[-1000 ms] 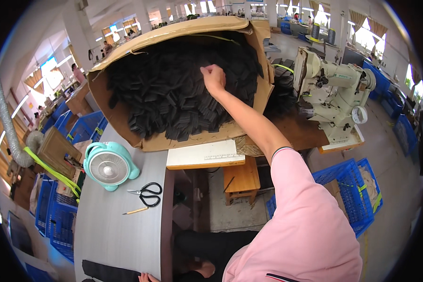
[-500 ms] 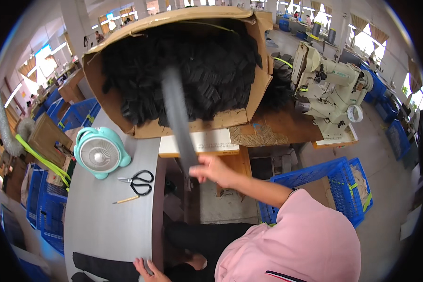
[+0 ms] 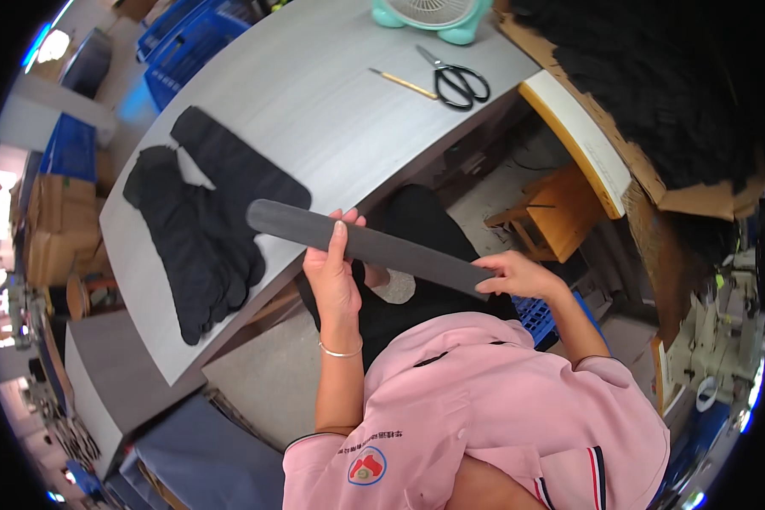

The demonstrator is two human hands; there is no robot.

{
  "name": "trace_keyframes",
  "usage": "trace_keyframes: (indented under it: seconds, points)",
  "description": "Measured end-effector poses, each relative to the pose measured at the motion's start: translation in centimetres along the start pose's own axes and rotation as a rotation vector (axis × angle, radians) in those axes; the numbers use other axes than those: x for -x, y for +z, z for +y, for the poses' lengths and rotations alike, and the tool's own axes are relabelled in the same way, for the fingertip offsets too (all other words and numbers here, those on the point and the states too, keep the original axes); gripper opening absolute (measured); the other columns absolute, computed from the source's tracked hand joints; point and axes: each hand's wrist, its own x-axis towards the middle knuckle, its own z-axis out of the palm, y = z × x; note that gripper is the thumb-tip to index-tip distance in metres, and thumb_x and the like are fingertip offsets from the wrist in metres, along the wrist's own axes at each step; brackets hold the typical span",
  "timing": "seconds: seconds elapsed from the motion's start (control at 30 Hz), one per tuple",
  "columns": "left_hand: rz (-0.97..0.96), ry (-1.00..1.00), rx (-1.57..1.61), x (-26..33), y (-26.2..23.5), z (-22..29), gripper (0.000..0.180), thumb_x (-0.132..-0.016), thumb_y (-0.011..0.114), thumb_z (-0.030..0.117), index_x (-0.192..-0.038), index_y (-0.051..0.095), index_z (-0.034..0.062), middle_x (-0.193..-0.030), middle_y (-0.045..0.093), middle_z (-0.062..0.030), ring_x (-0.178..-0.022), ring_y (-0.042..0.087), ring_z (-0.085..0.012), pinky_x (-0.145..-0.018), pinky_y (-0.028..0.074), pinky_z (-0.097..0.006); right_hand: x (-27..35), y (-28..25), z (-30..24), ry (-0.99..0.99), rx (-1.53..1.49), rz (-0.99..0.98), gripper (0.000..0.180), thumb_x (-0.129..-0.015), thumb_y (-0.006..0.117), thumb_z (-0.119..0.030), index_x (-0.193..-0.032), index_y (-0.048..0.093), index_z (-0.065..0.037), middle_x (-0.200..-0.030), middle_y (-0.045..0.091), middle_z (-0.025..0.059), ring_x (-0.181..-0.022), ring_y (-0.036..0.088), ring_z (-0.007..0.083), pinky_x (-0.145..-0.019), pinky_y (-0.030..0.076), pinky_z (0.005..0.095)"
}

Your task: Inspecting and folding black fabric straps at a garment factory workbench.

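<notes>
A long, flat, dark grey strip (image 3: pixel 412 255) with a rounded far-left end is held slantwise above my lap. My left hand (image 3: pixel 333 276) pinches it part-way along, thumb on top and fingers behind. Its squared right end sits between the thumb and fingers of my right hand (image 3: pixel 518 276). Left of the strip, several black fabric pieces (image 3: pixel 191 246) lie overlapped on the grey table; another straight black piece (image 3: pixel 238 161) rests across them. Which material the strip is made of, I cannot tell.
Black-handled scissors (image 3: pixel 461 85) and a slim yellowish tool (image 3: pixel 408 86) lie on the grey table (image 3: pixel 314 93), near a turquoise fan (image 3: pixel 433 13). A cardboard box (image 3: pixel 582 93) of black pieces stands at the far right. Below are a wooden stool (image 3: pixel 561 221) and a blue crate (image 3: pixel 535 321).
The view has swung left and down. My right hand has brought the strip from in front of the box to above my lap. My left hand has left the table and grips it too.
</notes>
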Motion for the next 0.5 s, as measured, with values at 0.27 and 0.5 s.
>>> trace_keyframes:
  seconds: [0.27, 0.5]
  points:
    - [-0.199, -0.246, 0.117, 1.7, 2.2, -4.9, 0.034, -0.101, 0.059, 0.019, -0.129, 0.055, -0.0011, -0.124, 0.064, -0.0159, -0.114, 0.064, -0.0242, -0.094, 0.052, -0.035, -5.1, 1.5, -8.2, -0.558, 0.452, 0.566, 0.055, -0.088, 0.069, -0.021, -0.137, 0.052, -0.002, -0.133, 0.057, 0.0170, -0.121, 0.057, 0.0311, -0.099, 0.046, 0.0362]
    - [-0.378, -0.192, -0.240, 1.5, 1.7, -5.1, 0.022, -0.100, 0.060, 0.018, -0.115, 0.064, 0.0015, -0.107, 0.069, -0.0037, -0.094, 0.065, -0.0115, -0.087, 0.051, -0.026, -11.8, 4.1, -12.8, -0.660, 0.203, 0.484, 0.037, -0.090, 0.064, -0.012, -0.126, 0.062, -0.002, -0.115, 0.069, 0.0193, -0.102, 0.069, 0.0306, -0.087, 0.052, 0.0354]
